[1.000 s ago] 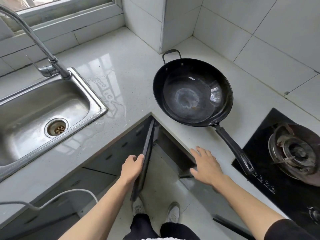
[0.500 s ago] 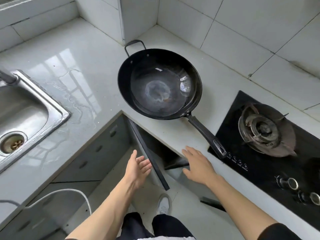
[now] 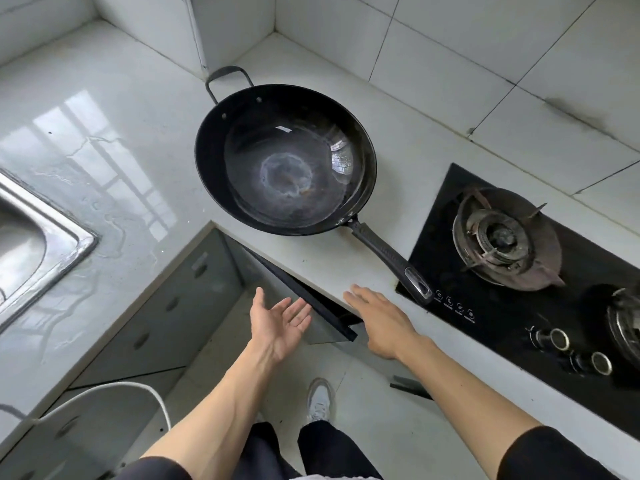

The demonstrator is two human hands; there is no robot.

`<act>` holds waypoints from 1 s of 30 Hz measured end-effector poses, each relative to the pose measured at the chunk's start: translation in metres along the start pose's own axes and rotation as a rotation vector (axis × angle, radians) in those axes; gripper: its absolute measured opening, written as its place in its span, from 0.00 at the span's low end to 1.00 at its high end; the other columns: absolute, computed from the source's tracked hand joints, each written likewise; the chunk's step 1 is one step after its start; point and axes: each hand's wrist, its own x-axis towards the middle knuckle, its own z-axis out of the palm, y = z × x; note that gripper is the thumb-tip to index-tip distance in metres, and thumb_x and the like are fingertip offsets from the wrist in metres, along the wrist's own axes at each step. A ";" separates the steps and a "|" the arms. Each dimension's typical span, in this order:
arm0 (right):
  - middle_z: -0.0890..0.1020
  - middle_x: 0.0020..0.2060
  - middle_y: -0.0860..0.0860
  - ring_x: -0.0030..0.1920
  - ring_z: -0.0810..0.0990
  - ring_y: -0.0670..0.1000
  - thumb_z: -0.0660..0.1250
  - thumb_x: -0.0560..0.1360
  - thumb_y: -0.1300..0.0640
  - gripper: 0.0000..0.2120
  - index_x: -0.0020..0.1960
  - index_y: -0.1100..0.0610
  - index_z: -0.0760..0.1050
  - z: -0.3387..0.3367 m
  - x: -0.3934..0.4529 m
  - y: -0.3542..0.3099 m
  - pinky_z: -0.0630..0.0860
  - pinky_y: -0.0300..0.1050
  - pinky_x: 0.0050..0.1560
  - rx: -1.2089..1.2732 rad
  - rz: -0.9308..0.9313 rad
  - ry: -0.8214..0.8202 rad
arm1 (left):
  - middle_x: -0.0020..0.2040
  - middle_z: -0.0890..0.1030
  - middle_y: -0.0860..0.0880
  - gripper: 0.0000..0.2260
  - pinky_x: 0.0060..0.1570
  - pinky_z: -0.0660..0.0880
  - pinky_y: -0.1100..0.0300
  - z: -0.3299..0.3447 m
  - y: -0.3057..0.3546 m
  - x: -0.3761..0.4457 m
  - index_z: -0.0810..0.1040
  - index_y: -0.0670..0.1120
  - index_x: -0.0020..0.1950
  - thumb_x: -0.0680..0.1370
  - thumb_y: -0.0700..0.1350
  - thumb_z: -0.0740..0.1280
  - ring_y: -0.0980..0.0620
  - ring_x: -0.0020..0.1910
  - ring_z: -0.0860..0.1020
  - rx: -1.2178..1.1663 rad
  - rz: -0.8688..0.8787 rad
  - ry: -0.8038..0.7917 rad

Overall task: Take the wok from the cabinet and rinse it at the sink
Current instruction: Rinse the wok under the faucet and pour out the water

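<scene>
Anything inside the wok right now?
The wok holds no objects: only a pale ring stain and small brownish specks at its bottom. The counter beneath it is hidden.

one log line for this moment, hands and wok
black round metal wok: on white countertop, untouched | left hand: open, empty | right hand: open, near wok handle

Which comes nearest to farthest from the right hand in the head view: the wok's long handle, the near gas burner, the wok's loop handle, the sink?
From the right hand:
1. Wok's long handle, just ahead and to the right, its tip over the hob edge.
2. Near gas burner, farther right on the black hob.
3. Wok's loop handle, at the wok's far rim.
4. Sink, far left across the counter.
</scene>
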 end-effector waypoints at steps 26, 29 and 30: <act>0.51 0.78 0.47 0.77 0.51 0.49 0.67 0.71 0.70 0.42 0.78 0.51 0.52 0.014 0.004 0.000 0.61 0.47 0.73 0.051 0.038 0.078 | 0.76 0.64 0.36 0.37 0.75 0.56 0.41 0.020 -0.011 0.005 0.53 0.41 0.80 0.79 0.64 0.56 0.38 0.75 0.64 -0.034 0.026 -0.100; 0.51 0.78 0.49 0.77 0.50 0.50 0.67 0.73 0.65 0.39 0.78 0.53 0.53 0.013 0.005 0.000 0.59 0.49 0.74 0.061 0.028 0.058 | 0.76 0.64 0.37 0.36 0.75 0.57 0.42 0.024 -0.005 -0.006 0.53 0.43 0.80 0.80 0.63 0.56 0.39 0.75 0.65 0.141 0.053 -0.087; 0.51 0.78 0.49 0.77 0.50 0.51 0.66 0.74 0.64 0.38 0.78 0.54 0.52 0.011 0.005 -0.001 0.58 0.49 0.75 0.070 0.027 0.047 | 0.76 0.64 0.37 0.35 0.75 0.58 0.43 0.025 -0.003 -0.010 0.53 0.44 0.80 0.80 0.63 0.56 0.40 0.75 0.65 0.193 0.068 -0.079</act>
